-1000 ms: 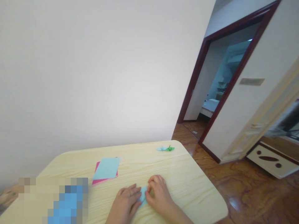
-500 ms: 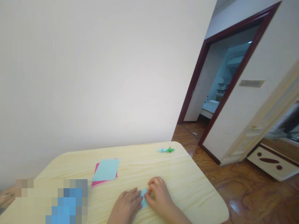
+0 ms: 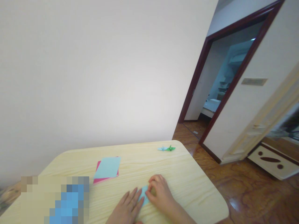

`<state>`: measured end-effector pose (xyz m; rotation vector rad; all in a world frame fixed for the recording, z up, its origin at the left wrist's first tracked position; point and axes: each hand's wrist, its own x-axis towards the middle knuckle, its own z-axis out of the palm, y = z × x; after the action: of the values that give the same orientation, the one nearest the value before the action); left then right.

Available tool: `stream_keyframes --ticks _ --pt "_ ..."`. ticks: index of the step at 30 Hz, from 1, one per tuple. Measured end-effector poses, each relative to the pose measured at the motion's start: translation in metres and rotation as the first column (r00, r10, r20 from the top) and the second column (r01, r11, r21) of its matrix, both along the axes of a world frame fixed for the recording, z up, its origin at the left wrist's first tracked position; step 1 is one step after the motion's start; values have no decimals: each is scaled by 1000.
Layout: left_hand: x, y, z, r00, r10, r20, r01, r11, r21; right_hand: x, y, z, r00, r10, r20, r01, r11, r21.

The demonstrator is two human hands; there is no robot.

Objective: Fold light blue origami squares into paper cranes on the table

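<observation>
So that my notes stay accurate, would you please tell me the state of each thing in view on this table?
Light blue folded paper: folded, lying between the hands.
Left hand: open, fingers spread, beside the paper.
Right hand: fingers curled onto the paper.
Light blue sheet: flat, unfolded, atop the pink sheet.
Pink sheet: flat, mostly covered.
Blue paper crane: folded, lying against the green one.
Green paper crane: folded, lying on the table.

Bright, even indoor light across the pale wall; only faint, soft shadows. Glare on the glossy wood floor. Wide-angle bowing toward the edges, general softness, and a coarse pixelated patch at lower left.
</observation>
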<state>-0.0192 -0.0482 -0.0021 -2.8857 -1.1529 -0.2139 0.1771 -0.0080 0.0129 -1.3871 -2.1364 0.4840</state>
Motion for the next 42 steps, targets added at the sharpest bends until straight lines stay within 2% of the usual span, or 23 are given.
stream_keyframes --ticks 4,10,13,17,21,30,33,38,42 --pt "2 -3 7 998 4 -63 -9 997 -80 -1 -2 1 1000 -16 25 16 1000 7" --pt "5 -3 16 996 -1 -85 -4 998 -63 -9 -1 -1 995 -95 16 94 995 36" --pt "4 -4 12 995 -3 -96 -1 999 -37 -12 -1 -2 993 -115 25 114 992 53" --pt "-5 -8 -2 999 -10 -46 13 998 69 -12 -1 -4 995 -103 16 102 993 53" --pt "-15 -12 -12 996 -87 -30 91 980 178 -9 -1 -5 997 -77 5 77 996 48" --pt "-17 -16 -7 993 -63 100 39 973 227 -11 -2 -1 996 -76 55 75 997 25" --pt "-14 -15 -4 993 -40 109 17 978 206 -11 -2 -2 996 -78 51 77 997 32" --pt "-10 -12 1 993 -67 98 46 978 202 -10 1 -5 996 -74 59 72 997 34" --pt "-10 -10 -2 995 -75 71 58 975 216 -9 2 -5 997 -51 53 50 998 33"
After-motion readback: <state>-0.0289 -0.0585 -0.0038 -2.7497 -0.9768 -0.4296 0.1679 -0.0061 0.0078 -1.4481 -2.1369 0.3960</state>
